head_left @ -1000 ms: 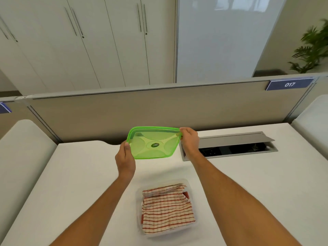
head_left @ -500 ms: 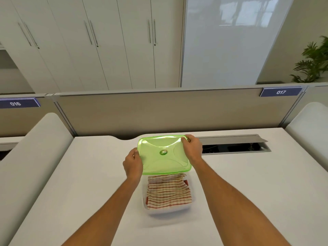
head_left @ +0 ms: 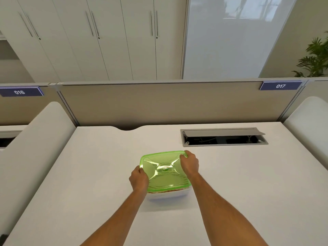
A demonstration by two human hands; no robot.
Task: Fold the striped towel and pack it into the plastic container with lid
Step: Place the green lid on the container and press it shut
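Note:
A translucent green lid (head_left: 164,170) lies over the clear plastic container (head_left: 168,195) at the middle of the white desk. My left hand (head_left: 139,180) grips the lid's near left edge. My right hand (head_left: 190,163) grips its far right corner. The red and white striped towel (head_left: 166,190) sits inside the container. Only a thin strip of it shows under the lid's front rim, and faint stripes show through the green plastic.
An open grey cable hatch (head_left: 223,137) is set into the desk (head_left: 88,174) at the back right. A beige partition (head_left: 159,102) closes the far edge. Rounded white side panels stand left (head_left: 35,130) and right (head_left: 308,118).
Both hands brought the green lid down and toward me, from above the desk behind the container onto the container. The towel, open to view before, is now covered.

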